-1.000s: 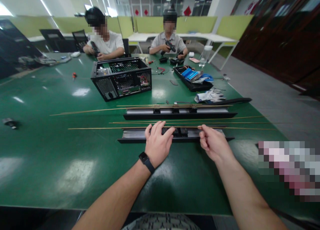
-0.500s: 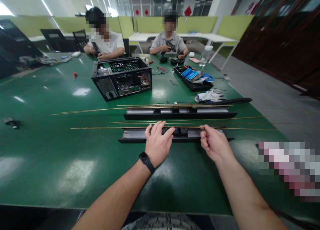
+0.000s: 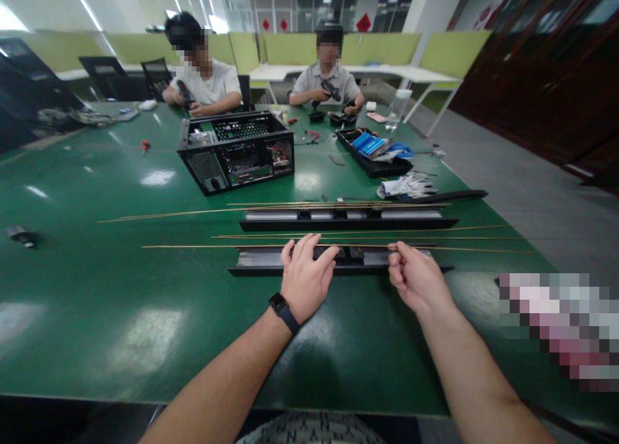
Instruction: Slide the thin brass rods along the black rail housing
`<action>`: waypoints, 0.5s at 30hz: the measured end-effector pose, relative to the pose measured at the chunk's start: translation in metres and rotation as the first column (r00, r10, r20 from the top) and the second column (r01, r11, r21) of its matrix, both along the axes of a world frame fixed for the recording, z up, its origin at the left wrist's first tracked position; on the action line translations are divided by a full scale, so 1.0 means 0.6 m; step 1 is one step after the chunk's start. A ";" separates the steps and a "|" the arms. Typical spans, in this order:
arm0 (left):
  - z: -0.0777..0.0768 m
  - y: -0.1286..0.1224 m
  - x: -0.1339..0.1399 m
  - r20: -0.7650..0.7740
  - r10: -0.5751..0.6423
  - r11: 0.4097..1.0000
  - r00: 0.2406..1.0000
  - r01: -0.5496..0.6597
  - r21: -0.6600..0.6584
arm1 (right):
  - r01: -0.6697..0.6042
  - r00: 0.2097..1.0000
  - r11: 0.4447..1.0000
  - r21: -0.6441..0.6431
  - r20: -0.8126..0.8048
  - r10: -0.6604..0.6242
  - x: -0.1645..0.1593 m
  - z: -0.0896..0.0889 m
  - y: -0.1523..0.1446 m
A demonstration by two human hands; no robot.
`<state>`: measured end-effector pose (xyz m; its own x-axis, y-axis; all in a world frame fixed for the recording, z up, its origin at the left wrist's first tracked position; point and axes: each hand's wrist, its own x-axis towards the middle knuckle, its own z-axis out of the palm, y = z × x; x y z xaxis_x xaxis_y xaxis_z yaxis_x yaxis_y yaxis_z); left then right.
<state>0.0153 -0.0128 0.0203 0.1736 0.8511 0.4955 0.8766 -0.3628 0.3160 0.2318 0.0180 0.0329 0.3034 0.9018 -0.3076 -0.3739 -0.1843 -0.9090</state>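
Note:
My left hand [image 3: 305, 278] lies over the near black rail [image 3: 261, 260], its fingers spread and its tips by the rail's far edge. Dark blocks [image 3: 356, 254] sit in the rail's grey channel just right of that hand. In a pinch, my right hand [image 3: 412, 275] holds a thin brass-coloured rod [image 3: 193, 246] that runs lengthwise along the near rail and sticks out well past its left end. Other thin rods [image 3: 242, 237] lie between this rail and a second, similar rail [image 3: 348, 224] behind it, which has more rods along its far edge.
An open black computer case [image 3: 236, 154] stands behind the rails. To its right are a black tray [image 3: 372, 157] with blue items and white gloves [image 3: 409, 185]. Two people sit across the green table [image 3: 97, 289], each holding a dark tool. A small dark part [image 3: 22, 236] lies far left.
The rod in my right hand has slid slightly to the right; its left end is now a little closer to the rail. My left hand has stayed in place.

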 end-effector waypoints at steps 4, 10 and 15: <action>-0.001 0.000 0.000 0.006 0.005 1.000 1.000 -0.005 0.001 | -0.013 1.000 1.000 0.001 0.000 0.013 0.001 -0.001 0.000; -0.002 0.001 0.000 0.002 0.001 1.000 1.000 -0.001 0.005 | -0.056 0.998 0.998 0.006 0.030 0.055 -0.002 -0.003 -0.002; -0.002 0.001 0.000 -0.003 0.001 1.000 1.000 -0.001 -0.004 | -0.060 0.998 0.998 0.011 0.034 0.060 -0.001 -0.004 -0.001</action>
<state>0.0153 -0.0122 0.0189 0.1737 0.8535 0.4913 0.8780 -0.3602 0.3153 0.2310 0.0176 0.0304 0.2587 0.9223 -0.2872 -0.3318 -0.1944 -0.9231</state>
